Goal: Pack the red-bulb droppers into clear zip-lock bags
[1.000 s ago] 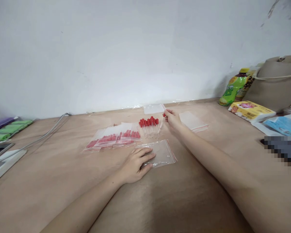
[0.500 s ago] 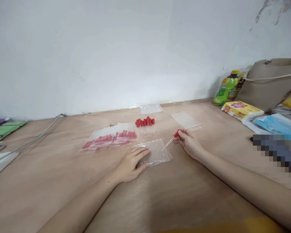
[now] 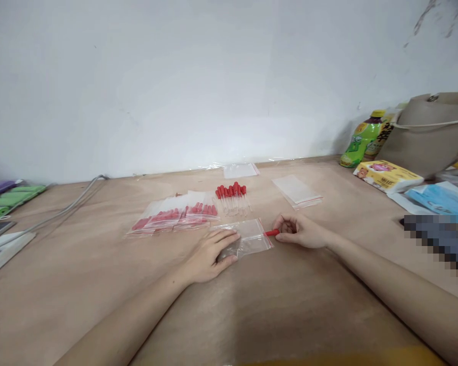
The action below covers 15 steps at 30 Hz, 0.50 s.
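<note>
A clear zip bag (image 3: 251, 245) with a red-edged mouth lies flat before me. My left hand (image 3: 210, 255) rests on its left part, fingers stretched out and open, pressing it to the table. My right hand (image 3: 295, 231) is closed in a pinch on the red rubber bulb of a dropper (image 3: 272, 233). The dropper's clear tube lies inside the bag, while the bulb is at the mouth. Behind the bag is a row of red-bulbed droppers (image 3: 232, 192). Filled bags of droppers (image 3: 171, 216) overlap to the left.
Flat zip bags (image 3: 297, 192) lie at the right, another bag (image 3: 241, 170) by the wall. Farther right are a green bottle (image 3: 361, 140), a yellow tissue pack (image 3: 387, 175), a grey bag (image 3: 423, 134) and a blue packet (image 3: 442, 198). A grey cable (image 3: 74, 201) and green rolls (image 3: 15, 198) are at left.
My right hand has moved left and slid the dropper's tube into the bag, so that only the red bulb shows outside. My left hand stays on the bag.
</note>
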Available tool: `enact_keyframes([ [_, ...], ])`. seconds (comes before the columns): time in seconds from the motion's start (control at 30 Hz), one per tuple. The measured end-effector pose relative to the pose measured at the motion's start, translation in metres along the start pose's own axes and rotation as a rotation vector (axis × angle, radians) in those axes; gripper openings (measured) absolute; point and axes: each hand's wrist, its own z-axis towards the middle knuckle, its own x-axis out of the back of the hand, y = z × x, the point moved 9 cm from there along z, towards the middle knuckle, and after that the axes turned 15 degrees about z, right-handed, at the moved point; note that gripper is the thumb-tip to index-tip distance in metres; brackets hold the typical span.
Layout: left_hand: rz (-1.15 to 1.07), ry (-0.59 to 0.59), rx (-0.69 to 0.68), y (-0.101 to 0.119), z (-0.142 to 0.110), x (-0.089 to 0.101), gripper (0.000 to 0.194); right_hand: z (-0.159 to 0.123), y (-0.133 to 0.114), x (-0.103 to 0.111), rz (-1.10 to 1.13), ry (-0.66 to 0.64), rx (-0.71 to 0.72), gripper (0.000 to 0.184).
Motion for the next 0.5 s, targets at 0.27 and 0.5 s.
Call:
enact_keyframes([
  [0.27, 0.016, -0.030, -0.011, 0.000, 0.001, -0.002, 0.045, 0.001, -0.009, -0.030, 0.311, -0.151, 0.040, 0.027],
  [0.5, -0.040, -0.039, 0.023, -0.003, -0.001, -0.004, 0.048, 0.006, 0.001, -0.028, 0.250, -0.124, -0.040, 0.032],
])
